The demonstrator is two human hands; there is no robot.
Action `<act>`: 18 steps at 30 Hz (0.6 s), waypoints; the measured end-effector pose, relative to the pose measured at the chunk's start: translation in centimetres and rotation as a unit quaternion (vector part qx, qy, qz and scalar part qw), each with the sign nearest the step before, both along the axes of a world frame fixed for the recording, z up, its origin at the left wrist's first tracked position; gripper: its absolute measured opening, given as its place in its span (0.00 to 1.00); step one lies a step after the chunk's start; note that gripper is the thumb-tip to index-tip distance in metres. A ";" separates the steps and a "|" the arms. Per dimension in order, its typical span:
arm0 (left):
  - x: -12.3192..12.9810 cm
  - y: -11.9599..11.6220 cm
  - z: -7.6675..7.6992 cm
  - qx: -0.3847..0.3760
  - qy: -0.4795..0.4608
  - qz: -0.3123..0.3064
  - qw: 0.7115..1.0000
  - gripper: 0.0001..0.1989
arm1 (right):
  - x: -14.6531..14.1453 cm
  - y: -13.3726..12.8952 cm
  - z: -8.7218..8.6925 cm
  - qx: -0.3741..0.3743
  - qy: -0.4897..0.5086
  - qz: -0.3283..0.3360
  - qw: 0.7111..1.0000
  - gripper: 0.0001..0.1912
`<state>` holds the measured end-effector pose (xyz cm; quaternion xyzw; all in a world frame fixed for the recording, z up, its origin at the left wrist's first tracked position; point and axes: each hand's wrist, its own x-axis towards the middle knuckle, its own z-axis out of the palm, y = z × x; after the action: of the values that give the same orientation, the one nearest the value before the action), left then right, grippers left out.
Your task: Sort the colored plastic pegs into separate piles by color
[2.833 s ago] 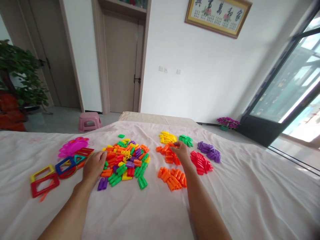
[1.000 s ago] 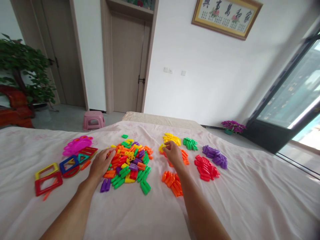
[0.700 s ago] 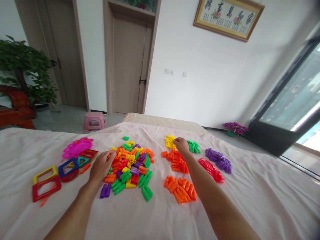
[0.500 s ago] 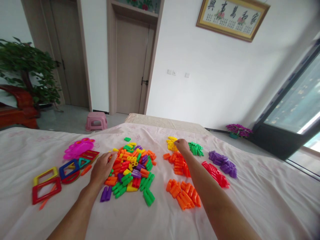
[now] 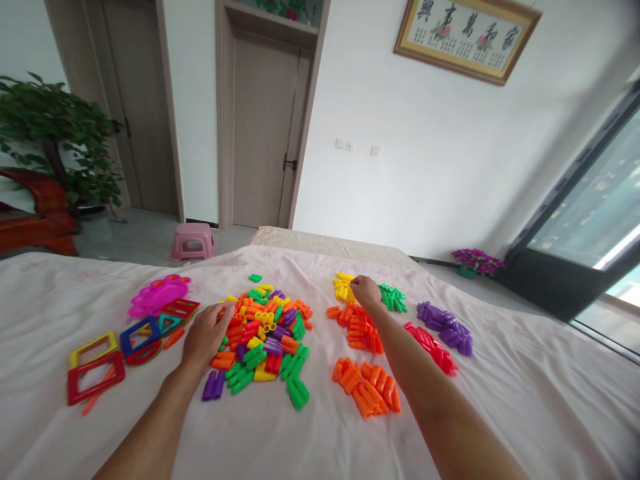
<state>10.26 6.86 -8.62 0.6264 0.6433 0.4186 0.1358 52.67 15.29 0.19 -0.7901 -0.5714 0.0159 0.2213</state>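
Observation:
A mixed heap of plastic building pieces (image 5: 267,327) in orange, green, yellow, purple and red lies in front of me. My left hand (image 5: 203,333) rests against its left side, fingers stretched toward the pieces. My right hand (image 5: 366,291) is closed at the right edge of a small pile of yellow pieces (image 5: 343,287); whatever its fingers hold is hidden. Close to it lie a green pile (image 5: 393,298) and an orange pile (image 5: 359,328). Nearer to me is a second orange group (image 5: 369,387). Red pieces (image 5: 433,348) and purple pieces (image 5: 445,327) lie right of my right forearm.
On the left of the pale cloth (image 5: 280,440) lie a pink scalloped tray (image 5: 163,297), a red square frame (image 5: 95,379), a blue frame (image 5: 140,338) and other frames. A single green piece (image 5: 255,278) lies behind the heap. A pink stool (image 5: 193,241) stands beyond.
Almost nothing differs. My right hand has shifted very slightly to the right beside the yellow pile; my left hand stays at the heap. The view has moved a little.

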 end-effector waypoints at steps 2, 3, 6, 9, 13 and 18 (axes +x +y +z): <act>0.0 -0.1 0.1 -0.005 0.003 -0.001 1.000 0.27 | -0.7 -0.8 0.3 -0.001 0.000 0.022 1.000 0.14; 0.0 -0.1 0.1 -0.007 0.004 0.000 1.000 0.27 | -1.2 -1.3 0.3 -0.003 0.000 0.036 0.999 0.14; 0.0 -0.1 0.2 -0.006 0.007 0.004 1.000 0.26 | -3.1 -2.9 0.2 -0.002 0.000 0.111 0.994 0.12; 0.0 -0.1 0.2 -0.004 0.004 0.005 1.000 0.26 | -5.2 -4.7 0.0 -0.006 0.002 0.214 0.977 0.12; 0.0 -0.1 0.2 -0.005 -0.003 0.002 1.000 0.26 | -7.7 -6.8 -0.3 -0.060 -0.001 0.287 0.956 0.12; 0.0 0.0 0.1 0.000 -0.008 0.002 1.000 0.26 | -10.1 -8.4 -0.8 -0.108 -0.070 0.293 0.948 0.12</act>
<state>10.26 6.81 -8.55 0.6219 0.6435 0.4236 0.1404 42.54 6.92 -0.59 -0.6065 -0.7864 0.0859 0.0794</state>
